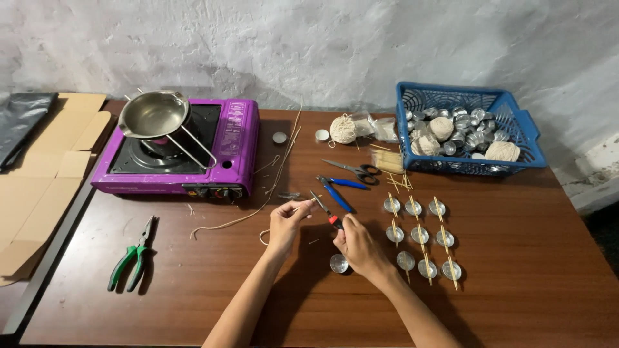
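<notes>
My left hand (284,224) pinches the end of a thin pale string (227,222) that trails left across the brown table (193,296). In my right hand (356,245) is a small pair of red-handled pliers (325,211), its tip pointing up-left toward the left fingers. A small empty metal cup (338,263) sits just below the right hand. To the right, several metal cups (419,235) stand in rows, each with a wooden stick across it.
A purple portable stove (232,161) carries a steel pot (153,114) at back left. Green pliers (132,254), blue-handled pliers (338,190) and scissors (353,169) lie on the table. At back right, a blue basket (522,138) holds cups and string balls. Flattened cardboard (45,174) lies at left.
</notes>
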